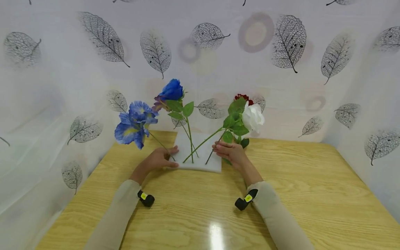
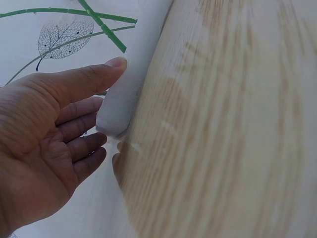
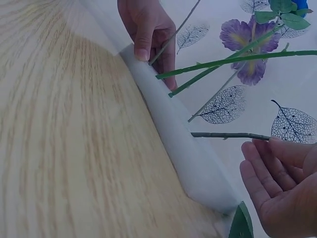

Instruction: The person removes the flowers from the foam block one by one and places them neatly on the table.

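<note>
A white foam block (image 1: 215,167) lies on the table with several artificial flower stems stuck in it. At its left end, my left hand (image 1: 159,158) holds the foam, thumb on the front edge and fingers further back. My right hand (image 3: 285,183) pinches a dark flower stem (image 3: 223,135) above the block's right part; its bloom is hidden in the right wrist view. A blue iris (image 1: 134,125) leans left over the left hand. Behind the block's middle rise a blue rose (image 1: 171,90) and a purple iris (image 3: 250,44). A white rose (image 1: 253,117) leans right, its green stem crossing the others.
A red flower (image 1: 243,98) shows behind the white rose. Green leaves (image 1: 243,142) hang beside the right hand, low by the block's right end. The wooden table (image 1: 297,180) reaches back to a white curtain (image 1: 212,76) printed with leaves.
</note>
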Tool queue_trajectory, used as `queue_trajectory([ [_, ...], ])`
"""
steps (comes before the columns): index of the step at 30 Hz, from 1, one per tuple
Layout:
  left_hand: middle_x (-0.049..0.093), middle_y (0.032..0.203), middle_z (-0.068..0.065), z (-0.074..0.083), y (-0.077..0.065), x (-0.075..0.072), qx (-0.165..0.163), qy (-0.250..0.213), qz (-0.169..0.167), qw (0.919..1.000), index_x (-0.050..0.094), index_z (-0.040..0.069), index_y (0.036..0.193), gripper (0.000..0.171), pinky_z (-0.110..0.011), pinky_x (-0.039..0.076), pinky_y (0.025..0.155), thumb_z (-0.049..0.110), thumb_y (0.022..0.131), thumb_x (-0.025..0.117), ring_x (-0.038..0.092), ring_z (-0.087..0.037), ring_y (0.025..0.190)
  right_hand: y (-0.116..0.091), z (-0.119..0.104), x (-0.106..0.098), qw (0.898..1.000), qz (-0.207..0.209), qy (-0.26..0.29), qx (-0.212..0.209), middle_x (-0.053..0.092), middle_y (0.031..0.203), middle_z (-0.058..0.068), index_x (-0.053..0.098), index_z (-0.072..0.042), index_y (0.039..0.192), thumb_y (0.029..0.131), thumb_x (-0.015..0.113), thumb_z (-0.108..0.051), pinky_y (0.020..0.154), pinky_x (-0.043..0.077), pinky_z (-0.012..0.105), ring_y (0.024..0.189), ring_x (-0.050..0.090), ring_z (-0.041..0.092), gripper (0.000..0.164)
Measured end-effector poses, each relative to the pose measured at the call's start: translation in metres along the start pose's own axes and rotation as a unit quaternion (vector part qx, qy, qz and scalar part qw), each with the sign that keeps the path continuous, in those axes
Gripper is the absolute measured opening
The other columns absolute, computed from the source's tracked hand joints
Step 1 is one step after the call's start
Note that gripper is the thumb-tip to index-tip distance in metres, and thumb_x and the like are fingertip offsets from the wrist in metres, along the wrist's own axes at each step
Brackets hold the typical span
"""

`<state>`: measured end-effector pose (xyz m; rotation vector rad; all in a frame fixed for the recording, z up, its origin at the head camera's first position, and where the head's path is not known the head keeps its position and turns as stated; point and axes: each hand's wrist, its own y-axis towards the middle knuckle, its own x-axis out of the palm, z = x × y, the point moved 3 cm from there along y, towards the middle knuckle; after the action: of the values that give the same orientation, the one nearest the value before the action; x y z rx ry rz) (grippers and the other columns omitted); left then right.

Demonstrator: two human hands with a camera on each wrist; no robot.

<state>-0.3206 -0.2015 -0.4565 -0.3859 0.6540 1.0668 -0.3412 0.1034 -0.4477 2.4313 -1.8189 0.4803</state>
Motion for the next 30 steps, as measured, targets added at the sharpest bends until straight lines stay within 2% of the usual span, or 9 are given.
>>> queue_trajectory([
  [4, 0.038, 0.146, -0.008, -0.001, 0.001, 0.0, -0.001, 0.004, -0.001, 1.0, 0.049, 0.004, 0.134, 0.074, -0.045, 0.03, 0.11, 0.035, 0.074, 0.078, 0.031, -0.026, 0.138, -0.001, 0.001, 0.002, 1.0, 0.005, -0.001, -0.008, 0.073, 0.099, 0.002, 0.046, 0.012, 0.132, 0.091, 0.059, -0.004, 0.099, 0.043, 0.041, 0.093, 0.069, 0.015, 0.046],
  [13, 0.037, 0.147, -0.008, 0.0, 0.001, 0.001, -0.005, 0.007, -0.006, 1.0, 0.047, 0.005, 0.135, 0.074, -0.045, 0.03, 0.11, 0.034, 0.075, 0.078, 0.03, -0.026, 0.139, 0.001, 0.004, 0.003, 0.999, 0.024, 0.019, -0.016, 0.074, 0.092, 0.0, 0.05, 0.012, 0.128, 0.088, 0.063, -0.005, 0.086, 0.052, 0.031, 0.089, 0.07, 0.014, 0.046],
  [20, 0.036, 0.146, -0.008, 0.0, 0.001, 0.0, -0.007, 0.011, -0.006, 0.9999, 0.047, 0.005, 0.135, 0.073, -0.045, 0.03, 0.11, 0.033, 0.075, 0.078, 0.03, -0.026, 0.139, 0.001, 0.003, 0.005, 0.999, 0.045, 0.017, -0.022, 0.074, 0.089, 0.001, 0.053, 0.011, 0.125, 0.086, 0.065, -0.006, 0.087, 0.052, 0.033, 0.086, 0.071, 0.014, 0.044],
  [25, 0.037, 0.147, -0.007, -0.001, 0.001, 0.0, -0.007, 0.007, -0.005, 0.9999, 0.048, 0.005, 0.134, 0.073, -0.045, 0.032, 0.109, 0.035, 0.074, 0.078, 0.03, -0.026, 0.139, 0.0, 0.002, 0.007, 0.998, 0.056, 0.011, -0.024, 0.074, 0.088, 0.0, 0.055, 0.012, 0.123, 0.086, 0.066, -0.006, 0.083, 0.054, 0.029, 0.086, 0.071, 0.014, 0.042],
  [30, 0.037, 0.146, -0.007, -0.002, 0.002, 0.001, -0.006, 0.006, -0.004, 1.0, 0.049, 0.006, 0.134, 0.074, -0.045, 0.034, 0.108, 0.037, 0.074, 0.078, 0.03, -0.026, 0.139, -0.008, -0.007, 0.014, 0.999, 0.05, 0.004, -0.02, 0.074, 0.091, 0.002, 0.052, 0.014, 0.125, 0.088, 0.063, -0.004, 0.093, 0.049, 0.036, 0.09, 0.07, 0.015, 0.043],
])
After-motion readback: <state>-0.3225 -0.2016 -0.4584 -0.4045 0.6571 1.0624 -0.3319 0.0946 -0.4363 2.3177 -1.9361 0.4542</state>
